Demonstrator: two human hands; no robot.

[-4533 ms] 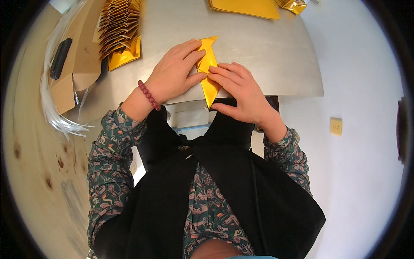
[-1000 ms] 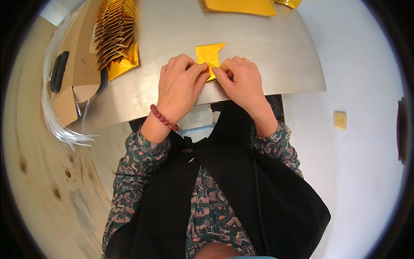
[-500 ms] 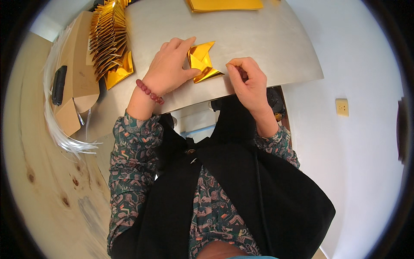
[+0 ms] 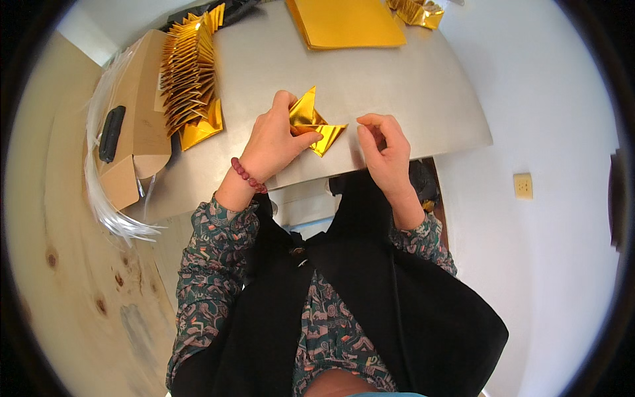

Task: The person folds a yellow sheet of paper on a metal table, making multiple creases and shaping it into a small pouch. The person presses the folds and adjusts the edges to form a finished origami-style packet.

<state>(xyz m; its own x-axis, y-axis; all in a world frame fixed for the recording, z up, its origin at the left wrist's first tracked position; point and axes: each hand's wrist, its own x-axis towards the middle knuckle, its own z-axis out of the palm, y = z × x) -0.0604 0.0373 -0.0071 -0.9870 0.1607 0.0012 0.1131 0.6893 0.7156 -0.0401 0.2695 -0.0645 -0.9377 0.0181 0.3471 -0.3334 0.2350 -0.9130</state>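
Note:
My left hand [image 4: 270, 142] grips a folded piece of shiny gold foil paper [image 4: 313, 124] by its left side. The thumb presses on the front of the piece and the other fingers reach behind it. Pointed corners of the foil stick up and out to the right. Just right of the piece, apart from it, my right hand [image 4: 385, 149] hovers near the table's front edge. Its fingers are curled in toward the thumb, and nothing shows in them.
A stack of flat gold sheets [image 4: 347, 25] lies on the metal table [image 4: 264, 56]. Crumpled gold foil [image 4: 418, 13] sits beyond it. On the left, a long row of folded gold pieces [image 4: 188, 83] leans by a cardboard box [image 4: 142, 99] with clear plastic strips [image 4: 109, 215].
The gold piece has turned in my left hand, which now grips it more firmly. My right hand stays close by on the right. The whole view has shifted slightly.

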